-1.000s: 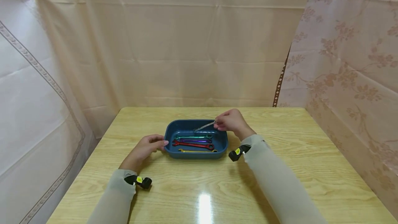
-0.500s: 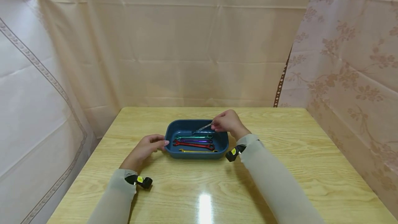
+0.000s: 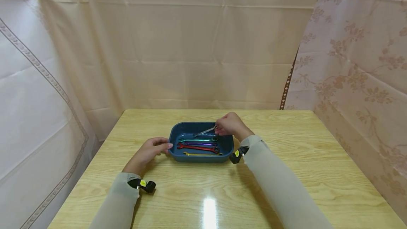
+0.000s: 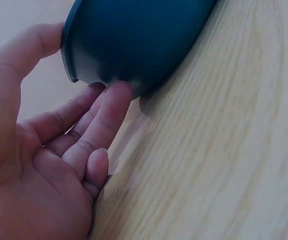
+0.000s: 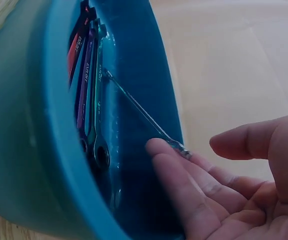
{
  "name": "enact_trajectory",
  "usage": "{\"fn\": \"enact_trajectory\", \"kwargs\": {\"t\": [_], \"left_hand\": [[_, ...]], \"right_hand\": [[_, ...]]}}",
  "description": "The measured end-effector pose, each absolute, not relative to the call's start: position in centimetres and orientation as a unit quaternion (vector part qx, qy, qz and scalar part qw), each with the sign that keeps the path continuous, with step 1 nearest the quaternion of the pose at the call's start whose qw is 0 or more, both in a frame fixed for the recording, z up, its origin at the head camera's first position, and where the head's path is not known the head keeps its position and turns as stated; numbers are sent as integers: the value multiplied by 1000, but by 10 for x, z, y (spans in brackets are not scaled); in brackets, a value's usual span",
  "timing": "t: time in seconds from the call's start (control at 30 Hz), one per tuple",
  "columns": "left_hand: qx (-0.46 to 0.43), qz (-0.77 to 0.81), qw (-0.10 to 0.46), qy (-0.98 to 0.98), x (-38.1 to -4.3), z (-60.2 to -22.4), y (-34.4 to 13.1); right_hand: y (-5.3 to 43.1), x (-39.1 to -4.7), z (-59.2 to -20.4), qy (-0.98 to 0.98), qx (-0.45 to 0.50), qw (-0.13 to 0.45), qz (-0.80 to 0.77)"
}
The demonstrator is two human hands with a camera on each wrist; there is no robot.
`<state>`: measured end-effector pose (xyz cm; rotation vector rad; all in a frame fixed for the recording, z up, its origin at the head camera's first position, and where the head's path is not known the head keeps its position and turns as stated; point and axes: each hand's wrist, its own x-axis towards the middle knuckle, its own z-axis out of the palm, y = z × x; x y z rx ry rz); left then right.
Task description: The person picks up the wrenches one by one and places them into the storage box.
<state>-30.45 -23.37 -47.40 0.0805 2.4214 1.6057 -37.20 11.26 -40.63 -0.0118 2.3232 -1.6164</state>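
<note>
A blue plastic bin (image 3: 200,159) holds several coloured combination wrenches, among them a green wrench (image 3: 197,139), a purple wrench (image 3: 200,144), a red wrench (image 3: 198,147) and a yellow wrench (image 3: 201,154). My left hand (image 3: 149,153) grips the bin's left end, thumb over the rim and fingertips against the outer wall. At the far right corner, my right hand (image 3: 230,124) is above the bin. A silver wrench (image 5: 144,112) slants from its fingers down into the bin, its upper end against the fingertips. In the right wrist view the thumb stands apart from the wrench.
The bin stands on a wood-grain table (image 3: 203,183) near its far edge. A beige curtain (image 3: 203,56) hangs behind it, with more cloth at both sides. Each wrist wears a small black camera.
My right hand has shifted slightly left with the silver wrench, whose lower end has moved left and down in the bin. In the head view my left hand and the bin look nearly unchanged.
</note>
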Motion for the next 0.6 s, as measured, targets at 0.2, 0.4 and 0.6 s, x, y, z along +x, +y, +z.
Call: {"fn": "enact_trajectory", "kwargs": {"t": [0.2,0.4,0.6], "left_hand": [[19,551,117,826,-305,-476,-234],[18,548,118,828,-306,-478,-235],[18,547,116,829,-306,-477,-235]], "right_hand": [[108,-370,-403,825,3,168,-540],[105,-371,-403,832,1,180,-525],[103,-373,-405,819,-7,206,-536]]}}
